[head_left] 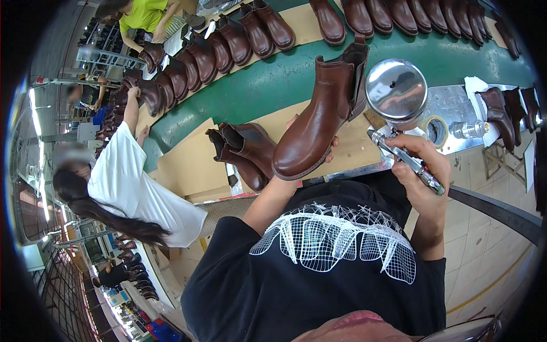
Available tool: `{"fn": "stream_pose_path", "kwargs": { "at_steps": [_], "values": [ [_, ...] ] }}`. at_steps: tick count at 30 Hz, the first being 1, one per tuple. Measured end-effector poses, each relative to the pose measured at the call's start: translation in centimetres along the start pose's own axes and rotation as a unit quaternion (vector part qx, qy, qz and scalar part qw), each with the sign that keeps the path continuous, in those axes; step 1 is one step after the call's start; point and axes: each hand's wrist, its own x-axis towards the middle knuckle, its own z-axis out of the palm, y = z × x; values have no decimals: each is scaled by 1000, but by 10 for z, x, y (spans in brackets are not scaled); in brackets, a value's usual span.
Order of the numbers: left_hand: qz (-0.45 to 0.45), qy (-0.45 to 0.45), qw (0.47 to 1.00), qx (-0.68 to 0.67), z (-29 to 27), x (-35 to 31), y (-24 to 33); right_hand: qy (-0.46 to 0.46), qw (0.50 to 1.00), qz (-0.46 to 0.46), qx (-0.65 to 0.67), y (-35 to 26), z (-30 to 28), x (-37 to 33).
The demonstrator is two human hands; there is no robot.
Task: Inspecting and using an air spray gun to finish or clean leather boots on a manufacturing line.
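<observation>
A brown leather ankle boot (316, 117) is held up in front of me, its toe pointing down and left. My left hand (332, 149) grips it from behind and below; most of the fingers are hidden by the boot. My right hand (420, 165) is wrapped round a spray gun (405, 157) with a round, shiny metal cup (396, 91) on top. The cup is close beside the boot's heel side. Whether any spray comes out cannot be seen. To the left, a pair of brown boots (250, 149) stands on brown cardboard (194, 165).
A green conveyor belt (228, 94) carries long rows of brown boots (199, 57). At right lie a tape roll (436, 130), a clear jar-like object (468, 129) and more boots (498, 114). Co-workers in white (122, 176) and yellow-green (145, 20) stand leftward. A dark hose (496, 211) runs right.
</observation>
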Motion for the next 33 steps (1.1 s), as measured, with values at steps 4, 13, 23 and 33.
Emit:
{"fn": "stream_pose_path", "kwargs": {
  "at_steps": [4, 13, 23, 33],
  "values": [
    [3, -29, 999, -22, 8, -4, -5, 4, 1000, -13, -24, 2, 3, -11],
    [36, 4, 999, -28, -20, -10, -6, -3, 999, 32, -12, 20, 12, -20],
    [-39, -50, 990, -124, -59, 24, 21, 49, 988, 133, 67, 57, -3, -9],
    [139, 24, 989, -38, -82, 205, 167, 35, 948, 297, 107, 83, 9, 27]
  ]
}}
